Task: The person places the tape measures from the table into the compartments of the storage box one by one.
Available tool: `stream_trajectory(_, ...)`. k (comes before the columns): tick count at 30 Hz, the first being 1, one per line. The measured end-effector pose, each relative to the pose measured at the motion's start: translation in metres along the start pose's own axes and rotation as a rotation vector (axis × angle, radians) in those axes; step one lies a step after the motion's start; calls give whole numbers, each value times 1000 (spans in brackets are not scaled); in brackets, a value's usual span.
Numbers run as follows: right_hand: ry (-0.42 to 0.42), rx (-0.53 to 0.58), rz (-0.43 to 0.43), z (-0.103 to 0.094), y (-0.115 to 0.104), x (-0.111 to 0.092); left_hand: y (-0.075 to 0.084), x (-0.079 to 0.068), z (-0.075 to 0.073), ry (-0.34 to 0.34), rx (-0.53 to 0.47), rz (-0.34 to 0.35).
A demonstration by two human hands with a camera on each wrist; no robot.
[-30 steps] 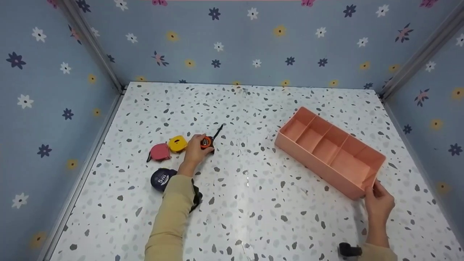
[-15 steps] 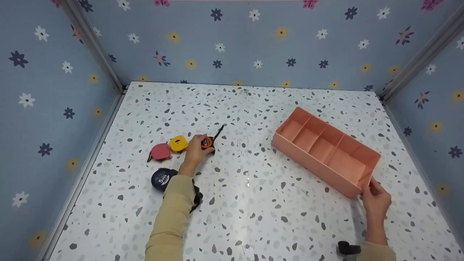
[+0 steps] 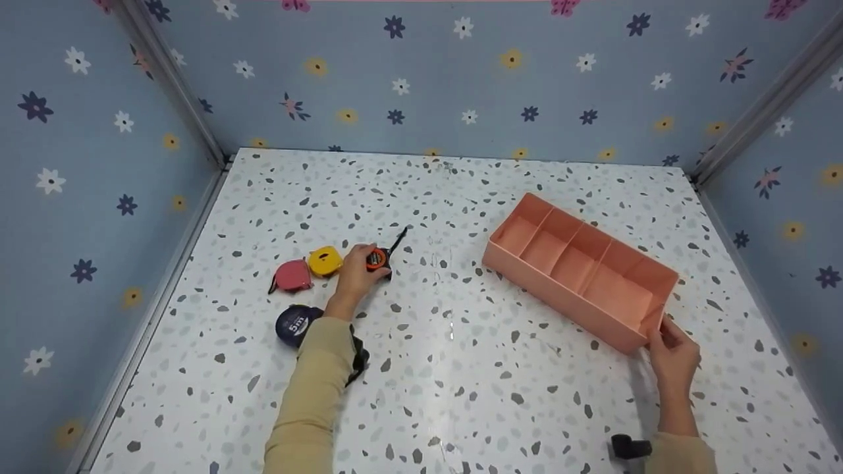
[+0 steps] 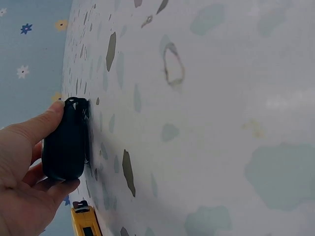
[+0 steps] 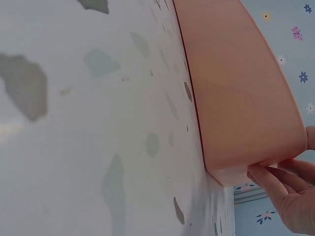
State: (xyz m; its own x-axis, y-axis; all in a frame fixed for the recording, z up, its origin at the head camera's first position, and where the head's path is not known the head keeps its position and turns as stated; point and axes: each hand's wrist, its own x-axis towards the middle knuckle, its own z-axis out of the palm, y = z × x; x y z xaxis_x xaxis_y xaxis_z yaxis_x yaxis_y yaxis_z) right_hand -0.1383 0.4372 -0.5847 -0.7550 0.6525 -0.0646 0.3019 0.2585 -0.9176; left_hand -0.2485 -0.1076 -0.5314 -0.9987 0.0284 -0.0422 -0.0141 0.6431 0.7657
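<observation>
In the head view my left hand grips a black tape measure with an orange ring on its face; its black strap points up and right. The left wrist view shows thumb and fingers around the dark case, low at the table surface. My right hand pinches the near right end of a salmon-pink divided box. Seen from the right wrist, the fingertips are at the lower corner of its end wall. The box's compartments hold nothing.
Left of my left hand lie a yellow tape measure and a red one. A dark blue tape measure marked 5m sits beside my left forearm, which partly hides it. Flowered walls border the speckled table.
My right hand has slid the box to the left and slightly away from me across the table. The left hand stays in place on the black tape measure.
</observation>
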Motion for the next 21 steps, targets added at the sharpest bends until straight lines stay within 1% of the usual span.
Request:
stream_trajectory(3, 13, 16, -61, 5, 0, -1, 0, -1, 0, 6, -5, 25)
stream_trajectory(5, 7, 29, -75, 8, 0, -1, 0, -1, -1, 9, -7, 38)
stream_trajectory(6, 1, 10, -78, 10, 0, 0, 0, -1, -1, 9, -8, 36)
stream_trajectory(10, -24, -60, -54, 15, -3, 1, 0, -1, -2, -4, -9, 26)
stream_trajectory(13, -47, -89, -31, 19, -6, 0, 0, 0, -2, -13, -9, 17)
stream_trajectory(16, -70, -120, -33, 22, -7, 0, -1, 0, -1, -11, -10, 18)
stream_trajectory(21, -61, -147, -123, 29, -8, 1, -2, 0, -1, -6, -10, 27)
